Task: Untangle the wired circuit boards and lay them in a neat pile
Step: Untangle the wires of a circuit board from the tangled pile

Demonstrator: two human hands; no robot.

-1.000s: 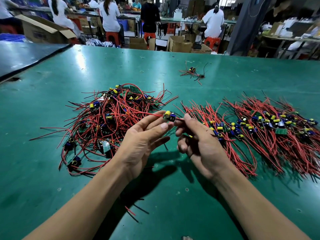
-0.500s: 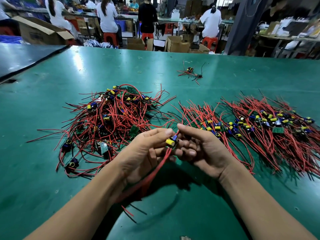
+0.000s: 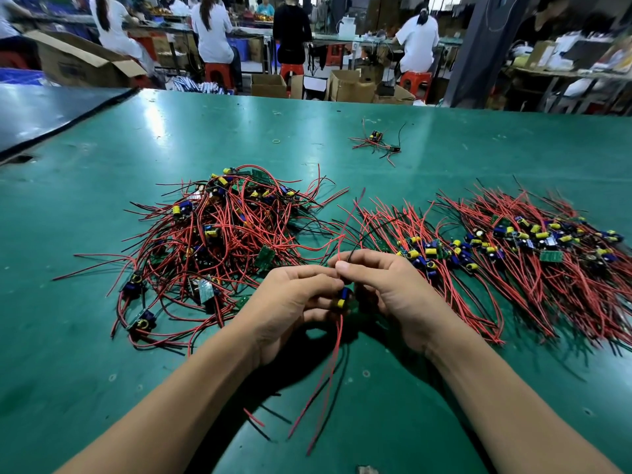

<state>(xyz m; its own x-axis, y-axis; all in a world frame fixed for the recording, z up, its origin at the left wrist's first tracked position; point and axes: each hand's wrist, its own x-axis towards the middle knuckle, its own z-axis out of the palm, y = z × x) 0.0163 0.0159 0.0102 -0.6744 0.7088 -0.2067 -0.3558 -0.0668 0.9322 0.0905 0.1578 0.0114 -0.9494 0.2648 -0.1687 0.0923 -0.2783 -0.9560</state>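
- Above the near part of the green table, the left hand and the right hand are meeting with fingers curled, and both are gripping one small circuit board between them.
- That board is showing a blue part with a yellow cap. Its red and black wires are hanging down between the forearms toward the person, while other leads are rising past the right thumb, which is pinching them against the fingers.
- To the left of the hands, a tangled heap of boards and looping red and black wires is lying on the table.
- To the right, the sorted pile is lying in two overlapping fans, with the boards forming a band across the middle and the wires running roughly the same way.
- Farther back, a small stray cluster of wired boards is sitting well apart from both, and a yellow rubber band is lying to its left.
- Beyond the table's far edge, people are sitting on red stools, facing away at benches, and open cardboard boxes are standing on the floor.
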